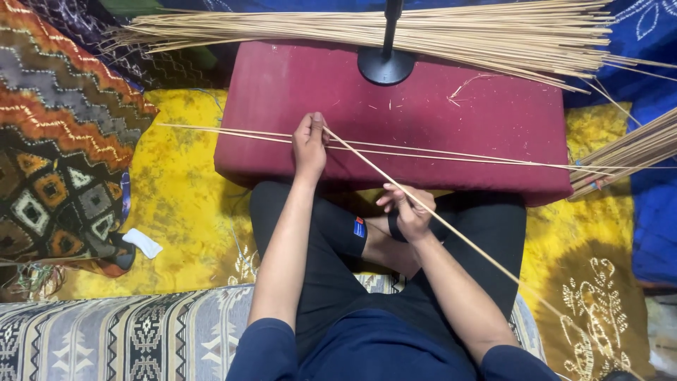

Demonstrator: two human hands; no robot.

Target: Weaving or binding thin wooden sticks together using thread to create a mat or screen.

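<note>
The left hand [310,144] pinches the end of a long thin pale bamboo stick [451,229] over the dark red cushioned table [423,106]; the right hand [407,212] closes around the same stick lower down; two similar sticks [458,155] lie across the table.

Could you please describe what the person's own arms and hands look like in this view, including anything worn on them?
Both forearms are bare, with dark blue sleeves pushed up to about the elbows. The left hand and right hand wear no gloves, and no rings or watch show. The sleeves are plain, with no visible markings.
</note>
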